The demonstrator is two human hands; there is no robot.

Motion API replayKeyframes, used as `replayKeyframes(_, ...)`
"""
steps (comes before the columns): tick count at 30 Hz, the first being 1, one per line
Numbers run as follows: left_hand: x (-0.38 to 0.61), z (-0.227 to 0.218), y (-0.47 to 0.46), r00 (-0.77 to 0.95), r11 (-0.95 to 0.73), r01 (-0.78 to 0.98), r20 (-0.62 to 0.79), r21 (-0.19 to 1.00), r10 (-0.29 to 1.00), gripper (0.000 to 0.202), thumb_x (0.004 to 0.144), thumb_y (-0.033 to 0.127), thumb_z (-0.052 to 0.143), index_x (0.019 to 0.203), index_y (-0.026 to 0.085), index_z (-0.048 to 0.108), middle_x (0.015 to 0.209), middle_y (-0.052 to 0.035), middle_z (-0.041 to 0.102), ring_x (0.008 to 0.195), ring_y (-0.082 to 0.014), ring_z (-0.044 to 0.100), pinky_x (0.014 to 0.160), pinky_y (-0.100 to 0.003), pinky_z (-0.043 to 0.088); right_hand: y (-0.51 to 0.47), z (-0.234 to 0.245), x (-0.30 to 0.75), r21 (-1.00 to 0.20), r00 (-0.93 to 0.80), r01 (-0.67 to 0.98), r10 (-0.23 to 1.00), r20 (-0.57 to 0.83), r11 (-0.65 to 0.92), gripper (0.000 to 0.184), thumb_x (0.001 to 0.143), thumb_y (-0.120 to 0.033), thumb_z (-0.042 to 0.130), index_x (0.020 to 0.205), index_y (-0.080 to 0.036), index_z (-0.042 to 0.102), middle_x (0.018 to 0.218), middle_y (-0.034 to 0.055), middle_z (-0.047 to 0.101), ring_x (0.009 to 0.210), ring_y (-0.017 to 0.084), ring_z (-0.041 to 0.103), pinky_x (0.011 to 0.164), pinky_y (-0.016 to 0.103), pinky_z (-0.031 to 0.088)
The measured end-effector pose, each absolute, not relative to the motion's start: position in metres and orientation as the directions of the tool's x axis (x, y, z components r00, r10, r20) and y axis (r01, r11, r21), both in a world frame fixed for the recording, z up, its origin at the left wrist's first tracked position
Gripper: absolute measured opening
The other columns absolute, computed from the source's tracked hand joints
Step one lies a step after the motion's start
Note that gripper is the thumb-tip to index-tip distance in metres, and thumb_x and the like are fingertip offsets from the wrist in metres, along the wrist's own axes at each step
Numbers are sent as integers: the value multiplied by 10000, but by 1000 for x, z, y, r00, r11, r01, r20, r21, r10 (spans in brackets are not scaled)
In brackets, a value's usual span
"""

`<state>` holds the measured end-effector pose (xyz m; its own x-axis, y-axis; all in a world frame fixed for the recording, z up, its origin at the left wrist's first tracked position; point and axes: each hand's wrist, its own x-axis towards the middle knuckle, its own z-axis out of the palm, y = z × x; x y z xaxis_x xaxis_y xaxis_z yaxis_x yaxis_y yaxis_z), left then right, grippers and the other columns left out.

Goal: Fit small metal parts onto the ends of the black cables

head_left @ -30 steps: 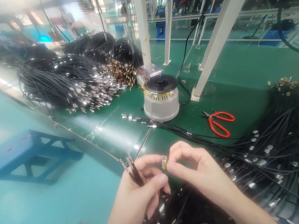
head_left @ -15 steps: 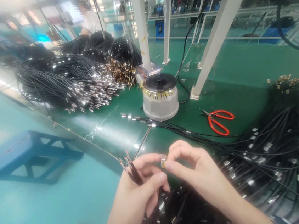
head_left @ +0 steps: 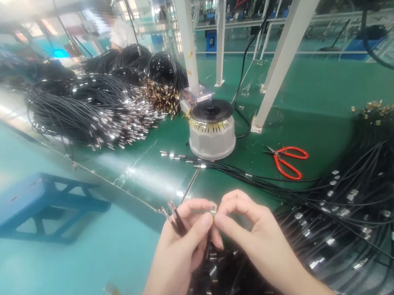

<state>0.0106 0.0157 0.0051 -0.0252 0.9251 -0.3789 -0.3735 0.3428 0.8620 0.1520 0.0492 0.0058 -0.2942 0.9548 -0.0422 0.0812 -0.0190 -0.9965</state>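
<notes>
My left hand [head_left: 179,249] is closed around a small bunch of thin black cables [head_left: 175,215] whose stripped ends stick out up and to the left. My right hand [head_left: 245,223] pinches a small metal connector [head_left: 213,210] between thumb and forefinger, right against my left thumb and forefinger. Both hands hover at the near edge of the green table [head_left: 292,110], above a dark tangle of black cables [head_left: 246,284] in front of me.
A white round machine with a black top [head_left: 213,128] stands mid-table, red-handled scissors [head_left: 287,160] to its right. Bundles of black cables with metal tips [head_left: 91,108] lie at left, more cables [head_left: 364,193] at right. White frame legs [head_left: 280,57] rise behind. A blue stool [head_left: 36,203] sits on the floor.
Both hands have drifted slightly up and closer together; my left thumb now presses nearer the connector. The camera shifted a little.
</notes>
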Motion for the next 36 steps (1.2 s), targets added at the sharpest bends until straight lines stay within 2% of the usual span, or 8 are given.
replayKeyframes(2,8,4,15,-1,362,-345,-386,866,923,233,774,289,750,937,194,612,569,30,612,423,-36,417,384,-116,255,49,6,154,-996,-291,86,956,-45,-21,195,841,-218,648,653,-212,596,801,-18,547,812,162,553,801,289,397)
replayKeyframes(4,6,3,16,18,376,-333,-393,865,919,230,712,249,801,807,176,605,567,35,594,478,-57,487,418,-123,312,49,5,156,-996,-290,88,956,-46,-21,169,844,-226,645,680,-216,607,817,-16,553,822,165,556,796,290,401)
replayKeyframes(7,6,3,16,14,370,-357,-391,858,920,213,711,224,796,683,149,598,558,18,616,468,-50,496,439,-129,348,48,5,157,-995,-285,93,958,-43,-17,162,843,-236,643,683,-217,628,820,-10,562,813,169,566,790,297,410)
replayKeyframes(14,12,4,13,18,343,-447,-374,827,927,148,781,211,732,686,137,647,594,-31,687,532,-82,554,505,-149,400,51,6,154,-997,-263,38,961,-82,-74,176,807,-254,692,636,-213,691,783,-1,602,761,173,591,773,318,424)
replayKeyframes(21,8,3,12,104,370,-438,-363,819,926,215,794,259,721,651,138,616,554,-22,642,527,-91,520,519,-173,383,54,4,152,-985,-374,-135,926,-48,-106,192,827,-241,661,646,-197,615,792,-4,563,766,169,574,780,331,430)
replayKeyframes(25,5,2,14,110,364,-380,-350,850,930,224,767,302,755,706,142,609,586,3,625,482,-50,424,476,-153,321,50,7,149,-998,-300,-49,954,-10,-26,187,839,-204,639,660,-200,585,785,-12,554,772,161,560,780,312,421)
replayKeyframes(30,3,-1,13,0,322,-315,-339,893,941,196,730,243,785,686,149,619,556,1,640,523,-81,518,503,-163,359,47,11,148,-998,-234,50,972,36,49,176,805,-142,667,653,-204,604,793,-25,567,759,139,565,741,272,419)
replayKeyframes(36,0,-5,14,221,406,-458,-341,791,914,211,766,278,752,664,139,631,515,-36,673,425,-73,474,426,-167,306,65,-1,152,-965,-497,-198,866,-54,-174,99,718,-230,800,693,-205,708,826,-22,581,764,131,561,780,287,424)
